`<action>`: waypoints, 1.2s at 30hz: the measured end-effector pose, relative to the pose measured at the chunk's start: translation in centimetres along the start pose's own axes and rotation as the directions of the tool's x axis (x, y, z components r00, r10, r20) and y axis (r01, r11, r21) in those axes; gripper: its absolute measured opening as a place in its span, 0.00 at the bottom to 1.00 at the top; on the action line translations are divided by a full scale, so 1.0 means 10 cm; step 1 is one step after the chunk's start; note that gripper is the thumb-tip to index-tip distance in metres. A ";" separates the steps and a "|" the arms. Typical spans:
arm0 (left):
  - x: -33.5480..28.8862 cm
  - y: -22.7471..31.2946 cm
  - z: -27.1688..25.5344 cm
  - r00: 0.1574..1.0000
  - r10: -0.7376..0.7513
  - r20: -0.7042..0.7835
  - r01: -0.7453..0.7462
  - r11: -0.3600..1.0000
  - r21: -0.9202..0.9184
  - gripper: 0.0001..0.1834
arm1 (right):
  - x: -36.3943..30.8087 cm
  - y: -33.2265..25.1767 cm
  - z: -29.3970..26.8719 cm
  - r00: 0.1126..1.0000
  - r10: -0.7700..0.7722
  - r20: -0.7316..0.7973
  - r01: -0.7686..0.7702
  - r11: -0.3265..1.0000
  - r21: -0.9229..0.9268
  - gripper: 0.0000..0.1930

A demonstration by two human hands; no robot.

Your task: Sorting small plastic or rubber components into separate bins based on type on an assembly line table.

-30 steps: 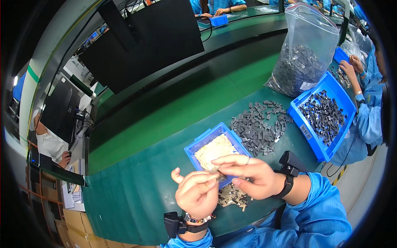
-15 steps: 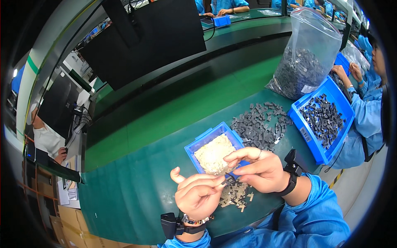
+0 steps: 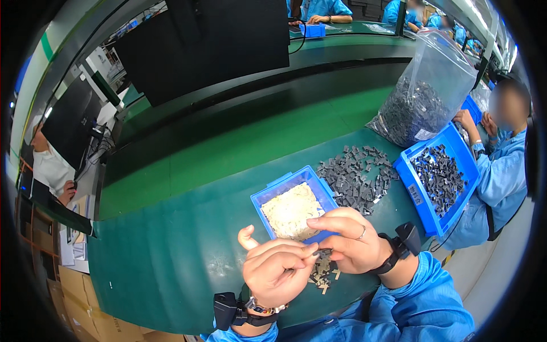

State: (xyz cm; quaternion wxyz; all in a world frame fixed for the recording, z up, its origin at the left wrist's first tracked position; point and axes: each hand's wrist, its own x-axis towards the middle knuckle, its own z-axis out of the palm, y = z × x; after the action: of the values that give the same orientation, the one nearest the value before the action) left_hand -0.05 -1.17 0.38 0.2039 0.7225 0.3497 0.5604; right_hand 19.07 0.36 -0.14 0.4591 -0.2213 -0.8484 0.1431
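Pinched between the fingertips of my left hand (image 3: 277, 269) and right hand (image 3: 352, 242): one small dark part (image 3: 323, 252), just near of the blue bin (image 3: 322, 192).
It looks dark grey, its visible stretch running roughly left to right; my fingers cover its ends, so I cannot tell which way it points.

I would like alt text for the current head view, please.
A person's left hand and right hand pinch a small dark part over a green table. Just beyond sits a blue bin of pale pieces; to its right lie loose dark parts, a larger blue tray and a clear bag, both holding dark parts.
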 end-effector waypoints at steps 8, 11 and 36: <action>0.03 -0.02 0.04 0.999 0.022 0.039 -0.029 0.984 0.177 0.16 | 0.04 0.03 -0.05 0.998 0.067 0.016 -0.066 0.996 -0.064 0.13; 0.00 -0.05 0.03 0.999 0.003 0.039 -0.009 0.988 0.157 0.11 | 0.09 0.00 -0.05 0.994 0.103 0.043 -0.103 0.995 -0.010 0.12; -0.38 0.10 0.58 0.739 0.389 0.551 -0.581 0.781 0.229 0.04 | -0.24 0.63 -0.75 0.746 0.603 -0.282 0.487 -0.206 0.849 0.26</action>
State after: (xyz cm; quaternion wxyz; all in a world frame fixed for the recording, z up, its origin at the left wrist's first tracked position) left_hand 5.29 -4.09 -3.13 -0.0199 0.9288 0.1869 0.3193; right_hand 28.10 4.83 -0.65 0.7021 0.1426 -0.1587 0.6794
